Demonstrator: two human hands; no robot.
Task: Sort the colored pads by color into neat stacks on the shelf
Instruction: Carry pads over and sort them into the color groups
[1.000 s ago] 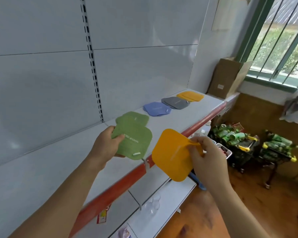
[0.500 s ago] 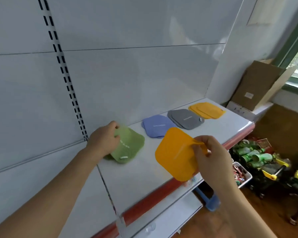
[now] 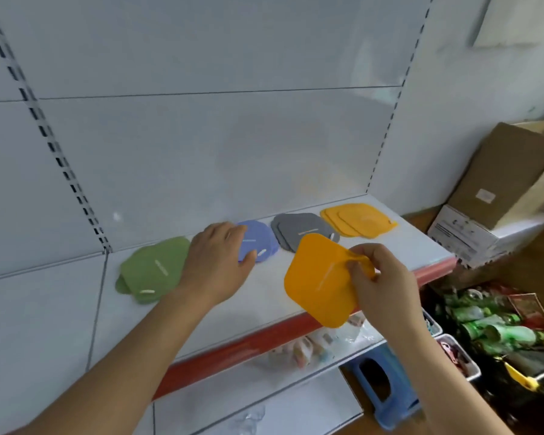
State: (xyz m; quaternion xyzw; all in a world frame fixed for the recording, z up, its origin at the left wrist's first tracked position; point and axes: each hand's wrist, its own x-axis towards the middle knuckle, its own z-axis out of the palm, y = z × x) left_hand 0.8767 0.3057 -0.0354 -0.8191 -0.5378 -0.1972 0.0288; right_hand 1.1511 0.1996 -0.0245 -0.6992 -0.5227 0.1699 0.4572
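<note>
Four stacks of pads lie in a row on the white shelf (image 3: 264, 302): green pads (image 3: 154, 268) at the left, then blue pads (image 3: 258, 240), grey pads (image 3: 299, 229) and orange pads (image 3: 358, 219) at the right. My left hand (image 3: 217, 265) hovers between the green and blue stacks with relaxed fingers, holding nothing and covering part of the blue stack. My right hand (image 3: 380, 277) pinches one corner of a single orange pad (image 3: 321, 281), held above the shelf's front edge.
A red strip (image 3: 233, 350) runs along the shelf's front edge. Lower shelves hold clear packets. A blue stool (image 3: 387, 390) stands on the floor below. A cardboard box (image 3: 509, 174) and a white box sit at the right, with baskets of green bottles (image 3: 496, 328).
My left hand has let go of the green pad, which now lies on the green stack, and has moved right toward the blue stack. The orange pad stays in my right hand.
</note>
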